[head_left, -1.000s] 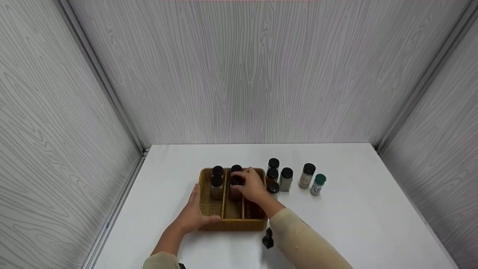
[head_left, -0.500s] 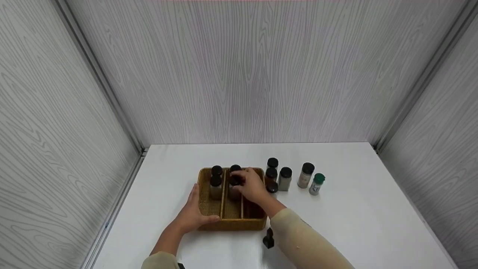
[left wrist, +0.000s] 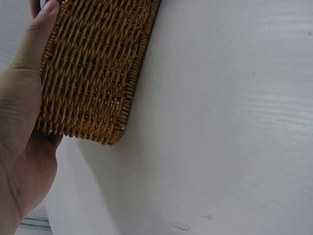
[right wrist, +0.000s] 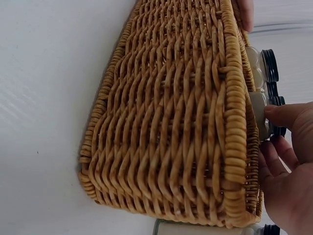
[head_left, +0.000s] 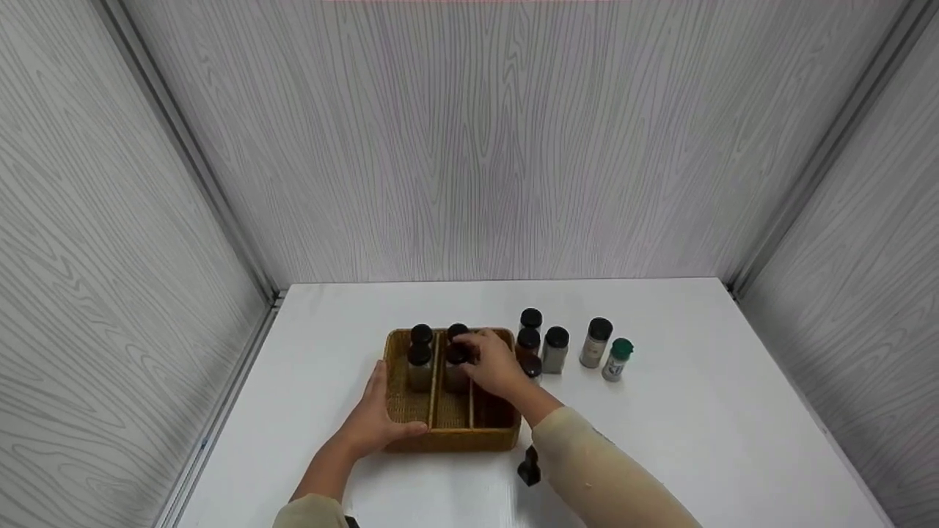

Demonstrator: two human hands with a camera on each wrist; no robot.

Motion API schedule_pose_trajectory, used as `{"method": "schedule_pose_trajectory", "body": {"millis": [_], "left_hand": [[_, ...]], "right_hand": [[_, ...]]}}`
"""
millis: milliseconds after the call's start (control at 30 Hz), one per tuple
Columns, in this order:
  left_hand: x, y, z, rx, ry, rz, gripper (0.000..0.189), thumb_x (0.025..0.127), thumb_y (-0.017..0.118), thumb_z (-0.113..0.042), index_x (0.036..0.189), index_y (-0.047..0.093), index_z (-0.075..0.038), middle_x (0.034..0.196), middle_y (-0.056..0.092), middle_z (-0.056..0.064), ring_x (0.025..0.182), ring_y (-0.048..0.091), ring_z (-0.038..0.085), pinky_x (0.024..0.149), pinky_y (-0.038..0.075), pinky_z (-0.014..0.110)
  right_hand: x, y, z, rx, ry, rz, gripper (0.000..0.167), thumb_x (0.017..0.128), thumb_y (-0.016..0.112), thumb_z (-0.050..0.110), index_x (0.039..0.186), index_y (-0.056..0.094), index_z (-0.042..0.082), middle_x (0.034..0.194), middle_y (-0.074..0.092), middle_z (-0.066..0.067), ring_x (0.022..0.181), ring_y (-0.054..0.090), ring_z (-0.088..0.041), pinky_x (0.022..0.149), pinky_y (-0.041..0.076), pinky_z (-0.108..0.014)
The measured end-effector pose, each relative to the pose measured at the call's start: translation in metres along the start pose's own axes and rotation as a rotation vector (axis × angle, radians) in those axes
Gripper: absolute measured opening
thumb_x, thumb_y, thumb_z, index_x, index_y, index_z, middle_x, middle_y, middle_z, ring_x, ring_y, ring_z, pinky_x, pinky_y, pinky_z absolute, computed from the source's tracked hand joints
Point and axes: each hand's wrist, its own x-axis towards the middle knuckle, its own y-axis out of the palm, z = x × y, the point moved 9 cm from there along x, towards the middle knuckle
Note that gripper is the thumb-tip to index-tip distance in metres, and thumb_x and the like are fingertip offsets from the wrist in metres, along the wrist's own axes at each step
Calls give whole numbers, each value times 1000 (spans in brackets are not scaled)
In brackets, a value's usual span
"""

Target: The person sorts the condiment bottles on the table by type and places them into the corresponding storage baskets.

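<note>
Nearby, two cream sleeves (head_left: 616, 469) reach in from the bottom edge. Clock set on the basket, 12 toward the back wall.

Left hand (head_left: 370, 423) at the wicker basket's (head_left: 469, 441) 8 o'clock corner; grip clamped about it, thumb along the front, fingers along the left wall. Basket brown, coarse weave, three compartments, sitting on the white desk (head_left: 733, 411); faint scuffs (left wrist: 181, 226) on that surface.

Right hand (head_left: 493, 364) at 1 o'clock; grip pinching a pale-bodied jar (head_left: 455, 379), black cap, upright in the middle compartment. Another black-capped jar just behind, partly finger-hidden. Pair of jars (head_left: 420, 370) toward 11, left compartment.

Outside, 2 o'clock: three black-capped jars (head_left: 531, 318) lined up beside the right wall, a fourth (head_left: 555, 352) next to them. Farther right, a labelled jar (head_left: 595, 345) and green-capped jar (head_left: 616, 363); print too small to read.

Beyond: grey wood-grain panels (head_left: 469, 147), metal strips (head_left: 194, 161) at the corners.
</note>
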Motion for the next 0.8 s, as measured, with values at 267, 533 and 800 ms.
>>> {"method": "schedule_pose_trajectory", "body": {"millis": [267, 533, 800], "left_hand": [[-1, 0, 1, -1, -7, 4, 153, 77, 94, -62, 175, -13, -16, 184, -12, 15, 168, 16, 49, 132, 29, 66], [0, 0, 3, 14, -12, 2, 153, 76, 94, -62, 175, -13, -16, 184, -12, 15, 168, 16, 50, 132, 29, 66], [1, 0, 1, 12, -3, 1, 153, 77, 95, -61, 175, -13, -14, 184, -12, 16, 167, 16, 51, 131, 29, 67]], "right_hand": [[-7, -5, -2, 40, 47, 46, 43, 100, 78, 10, 142, 70, 15, 137, 64, -15, 120, 70, -29, 100, 62, -46], [-13, -19, 4, 142, 25, 58, 42, 99, 78, 4, 140, 70, 6, 126, 68, -16, 117, 71, -30, 101, 62, -44], [-19, -35, 1, 89, -5, 68, 35, 100, 77, 5, 135, 73, 4, 126, 69, -13, 119, 72, -29, 104, 61, -44]]}}
